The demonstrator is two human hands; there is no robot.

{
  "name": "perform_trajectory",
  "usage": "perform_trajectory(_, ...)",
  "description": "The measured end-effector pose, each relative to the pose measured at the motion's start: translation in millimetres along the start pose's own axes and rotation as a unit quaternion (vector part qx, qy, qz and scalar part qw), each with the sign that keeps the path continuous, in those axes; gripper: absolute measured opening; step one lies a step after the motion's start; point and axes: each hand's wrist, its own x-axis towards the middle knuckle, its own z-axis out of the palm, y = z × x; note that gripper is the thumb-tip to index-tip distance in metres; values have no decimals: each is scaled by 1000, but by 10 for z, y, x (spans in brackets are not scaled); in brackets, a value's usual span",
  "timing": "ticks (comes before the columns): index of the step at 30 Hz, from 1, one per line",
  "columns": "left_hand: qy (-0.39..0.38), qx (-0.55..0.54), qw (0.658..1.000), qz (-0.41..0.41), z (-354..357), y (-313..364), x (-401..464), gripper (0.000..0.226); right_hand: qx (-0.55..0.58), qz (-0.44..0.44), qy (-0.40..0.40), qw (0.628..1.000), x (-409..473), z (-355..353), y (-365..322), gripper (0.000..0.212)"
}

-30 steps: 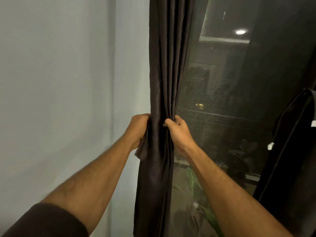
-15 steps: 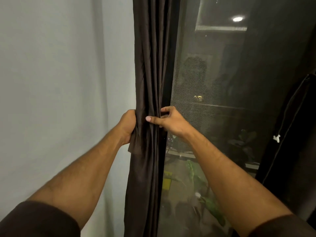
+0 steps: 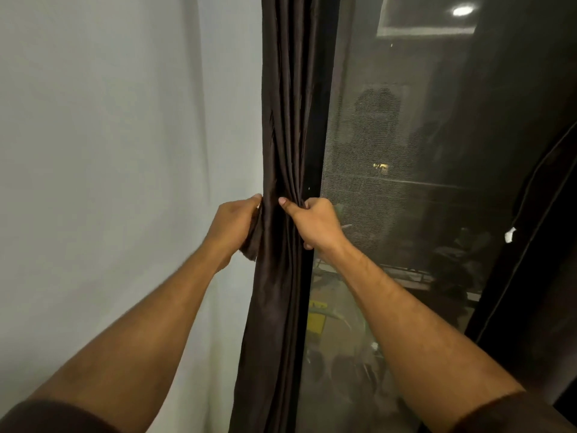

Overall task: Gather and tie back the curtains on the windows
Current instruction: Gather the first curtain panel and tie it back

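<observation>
With both hands, left [image 3: 234, 223] and right [image 3: 315, 225], clenched on the curtain [image 3: 287, 120], squeeze all folds between the fingers [image 3: 285, 204] before tying.

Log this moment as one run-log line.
stage: gathering | curtain: bunched | left hand: gripping | right hand: gripping | tie: unseen

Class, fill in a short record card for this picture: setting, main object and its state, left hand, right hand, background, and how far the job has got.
setting: wall on the left, dark window on the right
main object: dark curtain, bunched into a narrow column of folds
left hand: grips the curtain's left side
right hand: grips its right side, thumb across the folds
background: ceiling light reflection in the glass, second dark curtain at far right
progress: gathered; no tie visible
</observation>
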Motion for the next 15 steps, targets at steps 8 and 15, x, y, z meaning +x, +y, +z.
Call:
perform_trajectory(8, -29, -88, 996, 13, -39, -159, -260, 21, 55, -12, -8, 998, -190, 81, 64, 40)
perform_trajectory(15, -80, -188, 978, -49, 10, -141, -365, 20, 102, -12, -55, 993, -299, 34, 153, 23)
